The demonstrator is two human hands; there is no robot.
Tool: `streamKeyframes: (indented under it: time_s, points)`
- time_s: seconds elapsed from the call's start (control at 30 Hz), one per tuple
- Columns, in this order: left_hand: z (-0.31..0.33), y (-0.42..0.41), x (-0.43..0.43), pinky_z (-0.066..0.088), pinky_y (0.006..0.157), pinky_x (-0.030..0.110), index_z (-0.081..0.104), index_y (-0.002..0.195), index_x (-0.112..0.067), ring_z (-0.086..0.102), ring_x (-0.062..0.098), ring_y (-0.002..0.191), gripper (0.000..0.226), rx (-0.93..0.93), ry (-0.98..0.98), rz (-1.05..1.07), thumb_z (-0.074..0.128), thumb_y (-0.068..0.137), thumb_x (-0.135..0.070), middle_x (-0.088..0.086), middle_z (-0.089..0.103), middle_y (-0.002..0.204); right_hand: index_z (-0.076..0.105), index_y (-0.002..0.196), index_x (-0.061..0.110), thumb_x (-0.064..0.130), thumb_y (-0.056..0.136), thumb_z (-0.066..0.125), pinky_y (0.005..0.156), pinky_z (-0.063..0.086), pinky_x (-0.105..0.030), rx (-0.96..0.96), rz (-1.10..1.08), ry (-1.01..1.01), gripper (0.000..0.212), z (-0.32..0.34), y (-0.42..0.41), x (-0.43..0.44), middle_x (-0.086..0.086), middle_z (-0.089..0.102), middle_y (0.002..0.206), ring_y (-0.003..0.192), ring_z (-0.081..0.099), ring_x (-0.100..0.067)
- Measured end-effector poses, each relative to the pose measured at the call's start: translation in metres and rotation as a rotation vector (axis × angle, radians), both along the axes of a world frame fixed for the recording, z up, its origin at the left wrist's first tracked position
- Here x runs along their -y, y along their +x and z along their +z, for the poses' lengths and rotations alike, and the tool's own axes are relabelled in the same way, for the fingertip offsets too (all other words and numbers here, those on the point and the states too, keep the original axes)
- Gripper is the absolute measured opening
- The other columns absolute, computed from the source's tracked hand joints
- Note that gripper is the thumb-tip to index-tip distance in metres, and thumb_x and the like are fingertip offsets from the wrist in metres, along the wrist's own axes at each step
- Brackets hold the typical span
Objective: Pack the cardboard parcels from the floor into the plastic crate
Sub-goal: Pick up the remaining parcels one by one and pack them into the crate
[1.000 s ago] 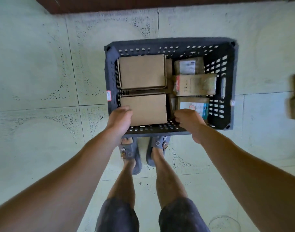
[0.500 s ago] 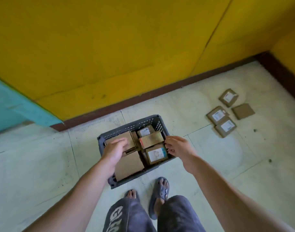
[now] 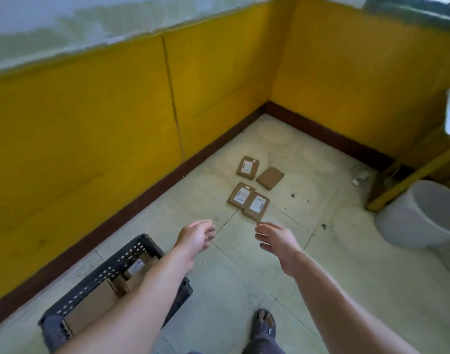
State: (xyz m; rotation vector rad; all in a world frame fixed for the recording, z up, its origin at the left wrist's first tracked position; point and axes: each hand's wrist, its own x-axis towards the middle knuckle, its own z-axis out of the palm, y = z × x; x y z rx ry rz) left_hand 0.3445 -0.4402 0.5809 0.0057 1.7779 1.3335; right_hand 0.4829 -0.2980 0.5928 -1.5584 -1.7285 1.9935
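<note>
Crate: the plastic crate [image 3: 109,270] sat on the floor [image 3: 346,290], close to the skirting of the yellow wall [image 3: 91,139]. This probably kept the walking path free.
Crate contents: cardboard parcels lay flat inside, including a large plain parcel [image 3: 93,309] at the near end and a labelled parcel [image 3: 137,264] farther in. Laying them flat likely saved room for more.
Loose parcels: four lay on the floor well beyond the crate, toward the room corner. The nearest pair [image 3: 256,206] touched edge to edge with labels up. Beyond them lay a third labelled one [image 3: 247,167] and, just beside it, a blank-faced one [image 3: 270,178].
Left hand: the left hand [image 3: 195,237] held nothing, fingers loosely curled, and was out past the crate's far end toward the loose parcels.
Right hand: the right hand [image 3: 275,238] was also empty, with fingers relaxed and slightly spread. It was level with the left and farther from the crate.
Judged step: both hands were free and aimed at the nearest pair, suggesting a two-handed pickup of both at once.
Progress (judged): the crate was partly filled, with four parcels not yet packed.
Other: a white bucket [image 3: 423,215] stood well apart from the crate, past the loose parcels.
</note>
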Motion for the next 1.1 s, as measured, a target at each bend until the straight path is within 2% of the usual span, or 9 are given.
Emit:
streamKeyframes:
  time_s: [0.1,0.2,0.4,0.47,0.6,0.87,0.93,1.03,1.1]
  points:
    - [0.0,0.037,-0.078,0.048,0.093,0.033,0.056,0.129,-0.011,0.062,0.018,0.107,0.031,0.055,-0.003,-0.03,0.046,0.1,-0.019,0.005,0.065,0.119,0.061,0.123,0.008,0.015,0.097,0.053,0.095,0.048,-0.034,-0.007,-0.044,-0.018,0.028,-0.004,0.038,-0.074,-0.006,0.065,0.117,0.109,0.061,-0.021]
    - [-0.004,0.061,-0.136,0.049,0.09,0.031,0.059,0.124,-0.013,0.063,0.015,0.103,0.028,0.093,-0.017,-0.037,0.049,0.098,-0.02,-0.001,0.067,0.106,0.062,0.124,0.009,0.016,0.096,0.055,0.091,0.049,-0.031,0.023,-0.05,-0.027,0.029,-0.006,0.061,-0.135,-0.005,0.065,0.117,0.107,0.062,-0.019]
    - [-0.022,0.063,-0.215,0.05,0.088,0.03,0.06,0.117,-0.018,0.065,0.015,0.103,0.022,0.123,-0.063,0.009,0.049,0.098,-0.02,0.001,0.068,0.111,0.062,0.124,0.007,0.016,0.095,0.056,0.088,0.049,-0.03,0.073,-0.017,-0.056,0.031,-0.022,0.051,-0.223,-0.005,0.066,0.116,0.105,0.063,-0.019]
    - [-0.035,0.054,-0.237,0.049,0.087,0.03,0.06,0.117,-0.017,0.064,0.016,0.102,0.022,0.134,-0.079,0.05,0.049,0.099,-0.019,0.002,0.067,0.11,0.062,0.125,0.008,0.017,0.095,0.055,0.089,0.049,-0.03,0.106,0.025,-0.064,0.032,-0.03,0.038,-0.248,-0.005,0.065,0.118,0.107,0.062,-0.018]
    - [-0.067,0.025,-0.285,0.049,0.076,0.025,0.06,0.118,-0.015,0.065,0.014,0.097,0.023,0.177,-0.096,0.136,0.048,0.099,-0.017,0.0,0.067,0.106,0.061,0.126,0.01,0.017,0.097,0.052,0.097,0.049,-0.032,0.178,0.097,-0.062,0.031,-0.048,-0.003,-0.306,-0.005,0.064,0.12,0.109,0.061,-0.018]
    - [-0.128,-0.053,-0.395,0.051,0.082,0.03,0.063,0.112,-0.016,0.065,0.014,0.091,0.02,0.304,-0.162,0.347,0.05,0.097,-0.016,0.002,0.068,0.1,0.063,0.124,0.013,0.018,0.097,0.052,0.091,0.05,-0.028,0.315,0.236,-0.1,0.029,-0.09,-0.104,-0.441,-0.001,0.067,0.113,0.104,0.063,-0.015]
    - [-0.138,-0.069,-0.417,0.052,0.087,0.034,0.064,0.114,-0.014,0.065,0.016,0.093,0.022,0.304,-0.199,0.383,0.051,0.097,-0.017,0.003,0.069,0.101,0.062,0.124,0.014,0.019,0.099,0.05,0.091,0.05,-0.028,0.346,0.279,-0.09,0.028,-0.099,-0.126,-0.471,-0.001,0.066,0.113,0.105,0.063,-0.015]
    - [-0.146,-0.084,-0.448,0.05,0.081,0.029,0.063,0.114,-0.016,0.064,0.017,0.099,0.022,0.309,-0.212,0.422,0.048,0.099,-0.019,0.001,0.068,0.107,0.061,0.124,0.014,0.018,0.1,0.049,0.094,0.051,-0.03,0.391,0.333,-0.112,0.027,-0.114,-0.158,-0.508,-0.003,0.067,0.112,0.105,0.063,-0.018]
    - [-0.16,-0.091,-0.467,0.051,0.084,0.03,0.063,0.115,-0.016,0.064,0.017,0.103,0.022,0.336,-0.206,0.487,0.048,0.099,-0.019,0.001,0.068,0.111,0.062,0.119,0.014,0.017,0.1,0.05,0.09,0.052,-0.03,0.414,0.38,-0.147,0.023,-0.128,-0.18,-0.529,-0.004,0.068,0.106,0.103,0.064,-0.02]
